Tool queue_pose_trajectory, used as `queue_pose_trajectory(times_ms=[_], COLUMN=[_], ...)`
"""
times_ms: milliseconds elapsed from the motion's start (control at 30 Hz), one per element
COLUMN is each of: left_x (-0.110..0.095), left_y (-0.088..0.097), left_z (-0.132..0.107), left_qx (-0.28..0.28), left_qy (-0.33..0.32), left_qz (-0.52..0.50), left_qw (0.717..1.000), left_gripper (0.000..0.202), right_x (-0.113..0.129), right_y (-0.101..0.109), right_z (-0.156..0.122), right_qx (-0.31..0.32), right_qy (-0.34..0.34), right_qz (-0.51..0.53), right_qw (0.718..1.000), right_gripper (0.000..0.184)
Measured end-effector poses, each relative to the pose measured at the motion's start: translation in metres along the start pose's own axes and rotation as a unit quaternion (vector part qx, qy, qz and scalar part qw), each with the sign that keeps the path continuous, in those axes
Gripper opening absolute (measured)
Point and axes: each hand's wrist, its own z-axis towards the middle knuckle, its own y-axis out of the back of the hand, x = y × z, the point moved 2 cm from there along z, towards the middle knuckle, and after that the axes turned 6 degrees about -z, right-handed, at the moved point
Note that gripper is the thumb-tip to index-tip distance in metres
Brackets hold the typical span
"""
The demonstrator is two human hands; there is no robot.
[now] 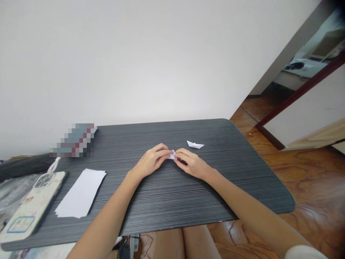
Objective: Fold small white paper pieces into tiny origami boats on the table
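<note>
Between my two hands is a small folded white paper point(172, 155), low over the middle of the table. My left hand point(153, 159) pinches its left side, and my right hand point(192, 162) pinches its right side. The fingers cover much of the paper, so its full shape is hidden. Just beyond my right hand, a folded white paper boat point(195, 145) rests on the table, touched by neither hand.
The dark, ridged table point(151, 201) meets a white wall at the back. On its left lie a stack of white paper sheets point(81, 194), a phone in a decorated case point(33, 205) and a blurred-out book-like object point(78, 140). Wooden floor point(309, 180) shows at the right.
</note>
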Motion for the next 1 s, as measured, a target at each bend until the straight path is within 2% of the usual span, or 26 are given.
queue_pose_trajectory(times_ms=[167,300,600,733,833,933,1000], left_x=[-0.001,-0.003,-0.003,-0.003,-0.003,-0.003,-0.003], left_y=[0.0,-0.003,-0.007,-0.008,-0.006,-0.006,-0.007], left_z=[-0.003,-0.003,-0.004,-0.004,-0.004,-0.005,-0.005], left_qx=[0.042,0.051,0.071,0.06,0.053,0.048,0.039], left_qy=[0.001,0.001,-0.01,-0.016,-0.029,-0.033,-0.033], left_qz=[0.037,0.053,0.018,0.021,0.015,0.007,0.003], left_qw=[0.998,0.997,0.997,0.998,0.998,0.998,0.999], left_gripper=[0.024,0.024,0.027,0.026,0.027,0.027,0.026], right_x=[-0.001,0.0,0.0,-0.001,-0.008,-0.014,-0.017], right_y=[0.001,0.001,0.001,0.002,0.0,-0.005,-0.006], right_z=[0.0,0.001,0.0,0.001,0.002,0.004,0.005], right_qx=[0.015,0.029,0.032,0.022,0.012,0.034,0.047], right_qy=[0.029,0.036,0.027,0.001,-0.068,-0.119,-0.116], right_qz=[-0.027,-0.039,-0.013,0.072,0.17,0.248,0.261], right_qw=[0.999,0.998,0.999,0.997,0.983,0.961,0.957], right_gripper=[0.016,0.016,0.016,0.012,0.016,0.024,0.019])
